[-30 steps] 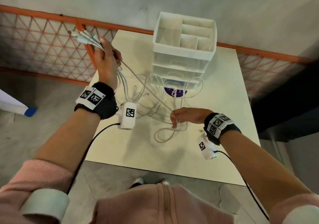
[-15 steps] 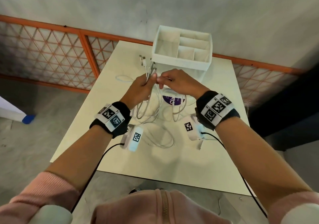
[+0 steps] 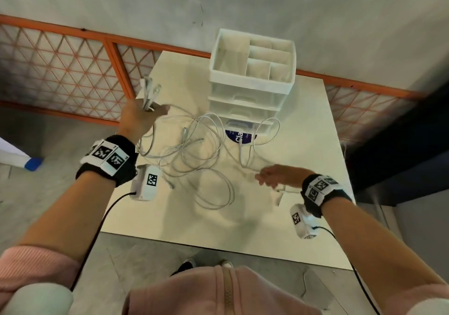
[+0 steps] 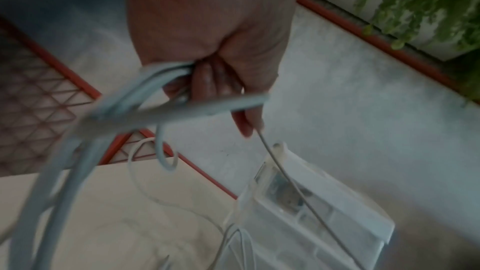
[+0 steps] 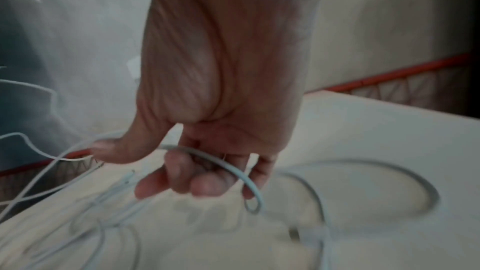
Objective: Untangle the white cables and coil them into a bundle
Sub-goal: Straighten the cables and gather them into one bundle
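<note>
Several white cables (image 3: 194,159) lie in a loose tangle on the cream table (image 3: 298,229), in front of the organizer. My left hand (image 3: 143,120) is raised over the table's left edge and grips a bunch of cable ends (image 3: 149,91) whose plugs stick up above the fist. The left wrist view shows the left hand (image 4: 207,52) closed round those cable ends (image 4: 124,106). Low at the right of the tangle, my right hand (image 3: 277,176) holds one strand. In the right wrist view the right hand's fingers (image 5: 207,180) curl round that strand (image 5: 228,167).
A white drawer organizer (image 3: 252,72) with open top compartments stands at the back of the table, and a purple-labelled item (image 3: 239,136) lies at its foot. An orange lattice railing (image 3: 60,72) runs behind and to the left. Concrete floor surrounds the table.
Half a second ago both hands met over the tangle by the organizer. Now they are apart: the left has drawn left with the cable ends, the right has gone right and down with a strand.
</note>
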Demonstrator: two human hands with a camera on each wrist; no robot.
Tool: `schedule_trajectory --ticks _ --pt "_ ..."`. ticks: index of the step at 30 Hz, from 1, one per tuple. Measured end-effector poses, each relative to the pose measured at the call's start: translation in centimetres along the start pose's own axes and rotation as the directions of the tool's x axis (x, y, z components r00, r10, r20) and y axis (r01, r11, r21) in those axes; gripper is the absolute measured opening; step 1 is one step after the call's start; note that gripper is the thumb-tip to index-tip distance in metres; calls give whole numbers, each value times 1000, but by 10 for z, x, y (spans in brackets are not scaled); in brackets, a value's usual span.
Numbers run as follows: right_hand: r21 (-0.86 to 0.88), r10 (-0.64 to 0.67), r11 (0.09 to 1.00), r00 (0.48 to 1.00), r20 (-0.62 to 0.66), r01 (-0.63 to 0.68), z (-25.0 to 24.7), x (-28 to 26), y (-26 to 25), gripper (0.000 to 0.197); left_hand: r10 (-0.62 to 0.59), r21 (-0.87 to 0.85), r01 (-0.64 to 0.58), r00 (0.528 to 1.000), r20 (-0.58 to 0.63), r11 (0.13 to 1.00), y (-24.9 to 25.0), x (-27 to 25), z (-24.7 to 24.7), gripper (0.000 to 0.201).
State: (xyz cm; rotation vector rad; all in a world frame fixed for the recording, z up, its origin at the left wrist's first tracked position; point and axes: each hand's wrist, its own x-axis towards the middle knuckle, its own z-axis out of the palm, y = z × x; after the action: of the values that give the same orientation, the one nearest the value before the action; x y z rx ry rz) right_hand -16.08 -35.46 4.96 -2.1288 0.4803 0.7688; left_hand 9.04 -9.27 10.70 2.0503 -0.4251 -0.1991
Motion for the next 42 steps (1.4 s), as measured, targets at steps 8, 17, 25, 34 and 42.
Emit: schedule_trajectory --ticks 8,17,25,34,42 --pt "-45 247 968 920 305 -245 13 22 -10 51 -118 331 -2 932 342 944 -6 -13 21 21" --pt "-57 -77 997 815 -574 54 -24 93 -45 22 -88 182 25 933 349 983 1 -13 53 41" --pt "-150 148 958 872 -466 -242 12 131 -36 61 -115 -150 233 827 550 961 4 -18 79 41" --pt "291 -149 932 959 -240 217 -36 81 -83 8 -84 -299 319 797 598 899 23 -21 100 31" --pt "201 -294 911 909 -297 360 -47 32 -110 27 72 -328 104 874 481 939 33 -33 112 17"
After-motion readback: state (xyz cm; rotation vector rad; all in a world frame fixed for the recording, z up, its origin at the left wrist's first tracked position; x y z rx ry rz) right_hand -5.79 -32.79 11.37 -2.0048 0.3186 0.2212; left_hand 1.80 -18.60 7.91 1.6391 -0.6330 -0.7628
